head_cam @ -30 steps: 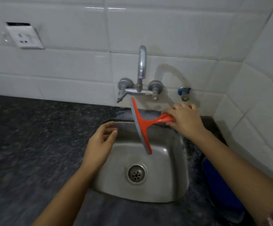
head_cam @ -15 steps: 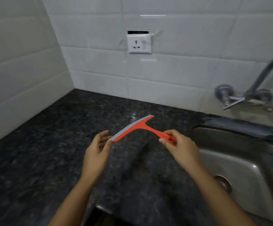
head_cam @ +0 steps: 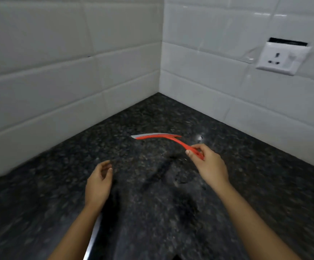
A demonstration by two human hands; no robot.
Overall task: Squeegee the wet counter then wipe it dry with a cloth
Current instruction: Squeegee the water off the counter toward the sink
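My right hand [head_cam: 207, 163] grips the handle of a red squeegee [head_cam: 160, 136] with a grey rubber blade. The blade points left and hovers just over the dark speckled granite counter [head_cam: 152, 194], out toward the corner of the two tiled walls. My left hand [head_cam: 99, 182] floats over the counter to the lower left of the blade, fingers loosely curled and holding nothing. No cloth is in view. A few wet smears glint on the stone near my right hand.
White tiled walls [head_cam: 68, 72] meet in a corner at the back of the counter. A white wall socket [head_cam: 282, 58] sits on the right wall. A metal strip [head_cam: 93, 239] shows along the counter's near edge.
My view has swung left from the sink to the counter corner. The squeegee travelled with my right hand from over the basin to over the counter. My left hand has let go of the blade tip.
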